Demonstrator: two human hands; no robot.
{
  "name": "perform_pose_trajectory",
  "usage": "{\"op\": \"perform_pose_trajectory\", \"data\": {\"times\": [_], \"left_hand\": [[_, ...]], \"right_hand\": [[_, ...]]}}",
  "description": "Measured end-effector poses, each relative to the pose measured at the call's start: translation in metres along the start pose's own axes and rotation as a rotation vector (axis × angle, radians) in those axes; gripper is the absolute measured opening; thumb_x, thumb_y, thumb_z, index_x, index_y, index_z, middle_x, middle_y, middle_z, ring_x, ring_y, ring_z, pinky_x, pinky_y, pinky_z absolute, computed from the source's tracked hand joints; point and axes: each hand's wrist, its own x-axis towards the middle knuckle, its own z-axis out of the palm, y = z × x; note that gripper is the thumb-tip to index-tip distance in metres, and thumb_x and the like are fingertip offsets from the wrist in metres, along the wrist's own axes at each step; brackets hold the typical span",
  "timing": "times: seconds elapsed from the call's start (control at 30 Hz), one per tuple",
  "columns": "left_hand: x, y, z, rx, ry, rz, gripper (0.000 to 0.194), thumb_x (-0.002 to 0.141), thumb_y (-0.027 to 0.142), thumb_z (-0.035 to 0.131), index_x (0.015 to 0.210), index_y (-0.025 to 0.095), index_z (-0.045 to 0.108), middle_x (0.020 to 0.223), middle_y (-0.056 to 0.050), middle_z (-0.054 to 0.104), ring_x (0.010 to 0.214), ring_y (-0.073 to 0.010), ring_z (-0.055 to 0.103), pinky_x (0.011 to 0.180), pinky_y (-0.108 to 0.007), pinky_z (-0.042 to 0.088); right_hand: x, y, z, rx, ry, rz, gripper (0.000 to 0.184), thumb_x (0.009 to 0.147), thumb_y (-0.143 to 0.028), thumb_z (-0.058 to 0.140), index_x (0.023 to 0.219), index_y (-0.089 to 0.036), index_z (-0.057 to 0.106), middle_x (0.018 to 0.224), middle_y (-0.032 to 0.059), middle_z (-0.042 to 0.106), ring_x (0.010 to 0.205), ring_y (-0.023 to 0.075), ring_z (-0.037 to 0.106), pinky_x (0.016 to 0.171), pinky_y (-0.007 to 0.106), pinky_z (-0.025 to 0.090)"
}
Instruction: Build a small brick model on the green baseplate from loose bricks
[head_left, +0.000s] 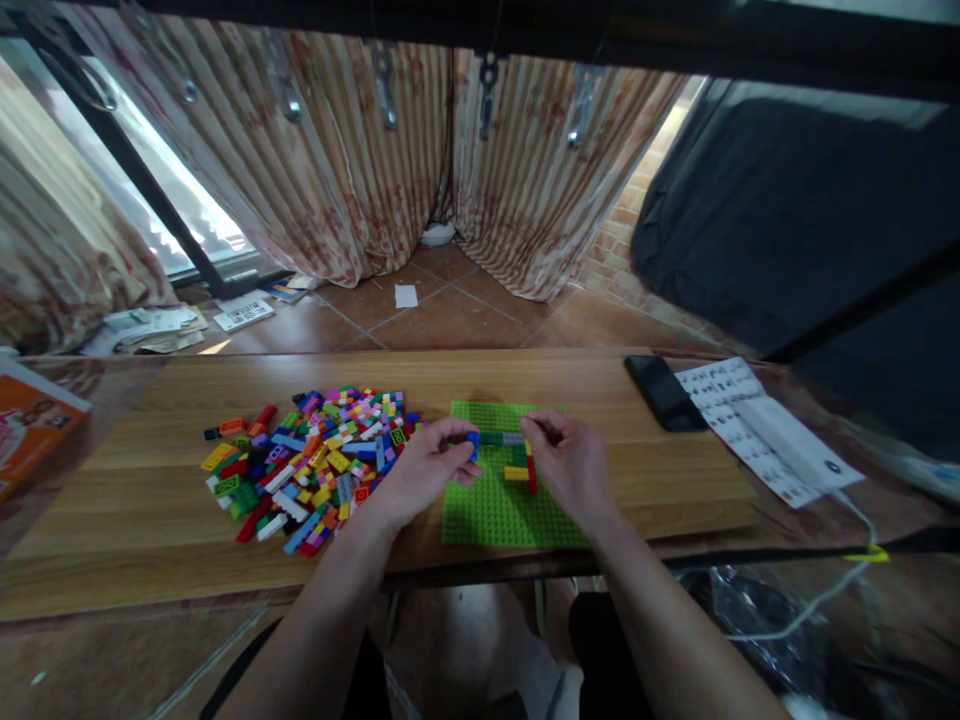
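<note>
My left hand (pixel 429 462) pinches a small blue brick (pixel 472 446) between thumb and fingers, over the left part of the green baseplate (pixel 480 520). The blue brick is close to the left end of a row with a dark green brick (pixel 491 439) and a grey brick (pixel 513 439); whether they touch cannot be made out. At the row's right end my right hand (pixel 568 460) is closed, its thumb and forefinger together, and what they hold is hidden. Below the row are a yellow brick (pixel 516 473) and a red brick (pixel 532 476).
A pile of mixed bricks (pixel 322 460) spreads left of the baseplate on the wooden table (pixel 570 375). A black phone (pixel 664 393) lies at the right, beside a printed sheet (pixel 731 395) with a white device (pixel 795 445) and cable. An orange box (pixel 34 420) stands at far left.
</note>
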Motion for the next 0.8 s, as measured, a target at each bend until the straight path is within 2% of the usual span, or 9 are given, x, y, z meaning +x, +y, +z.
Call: {"op": "perform_pose_trajectory", "data": {"times": [0.17, 0.33, 0.5, 0.67, 0.8], "left_hand": [[0.012, -0.007, 0.015, 0.132, 0.009, 0.032, 0.015, 0.077, 0.015, 0.059, 0.091, 0.014, 0.063, 0.079, 0.0, 0.065, 0.051, -0.0079, 0.059, 0.044, -0.018, 0.044], [0.022, -0.017, 0.028, 0.242, 0.117, 0.094, 0.011, 0.074, 0.014, 0.062, 0.084, 0.014, 0.066, 0.076, -0.002, 0.068, 0.064, -0.0122, 0.061, 0.052, -0.021, 0.048], [0.032, -0.026, 0.036, 0.364, 0.21, 0.136, 0.008, 0.071, 0.01, 0.064, 0.077, 0.015, 0.065, 0.076, -0.003, 0.071, 0.073, -0.0151, 0.067, 0.07, -0.026, 0.052], [0.037, -0.035, 0.041, 0.464, 0.25, 0.148, 0.005, 0.074, 0.014, 0.064, 0.077, 0.016, 0.066, 0.075, -0.004, 0.071, 0.072, -0.0163, 0.067, 0.068, -0.027, 0.051], [0.034, -0.033, 0.045, 0.543, 0.259, 0.174, 0.005, 0.077, 0.017, 0.063, 0.077, 0.016, 0.068, 0.078, -0.005, 0.073, 0.074, -0.0171, 0.066, 0.069, -0.028, 0.05]], "right_hand": [[0.001, 0.008, -0.009, 0.022, 0.003, 0.022, 0.021, 0.085, -0.032, 0.055, 0.081, -0.019, 0.072, 0.075, 0.0026, 0.073, 0.068, 0.0174, 0.065, 0.065, 0.028, 0.045], [0.001, 0.013, -0.012, 0.004, -0.028, 0.031, 0.021, 0.085, -0.032, 0.055, 0.082, -0.02, 0.072, 0.076, 0.0024, 0.073, 0.07, 0.0177, 0.065, 0.067, 0.028, 0.046], [0.002, 0.015, -0.014, -0.021, -0.073, 0.034, 0.02, 0.085, -0.029, 0.055, 0.081, -0.02, 0.072, 0.078, 0.0029, 0.074, 0.071, 0.0177, 0.066, 0.068, 0.028, 0.047], [0.002, 0.017, -0.015, -0.05, -0.09, 0.03, 0.019, 0.085, -0.029, 0.055, 0.082, -0.02, 0.072, 0.078, 0.0025, 0.074, 0.071, 0.0176, 0.066, 0.068, 0.028, 0.046], [0.002, 0.016, -0.017, -0.052, -0.095, 0.013, 0.02, 0.086, -0.028, 0.054, 0.082, -0.02, 0.071, 0.078, 0.0027, 0.074, 0.072, 0.0175, 0.067, 0.067, 0.027, 0.046]]}}
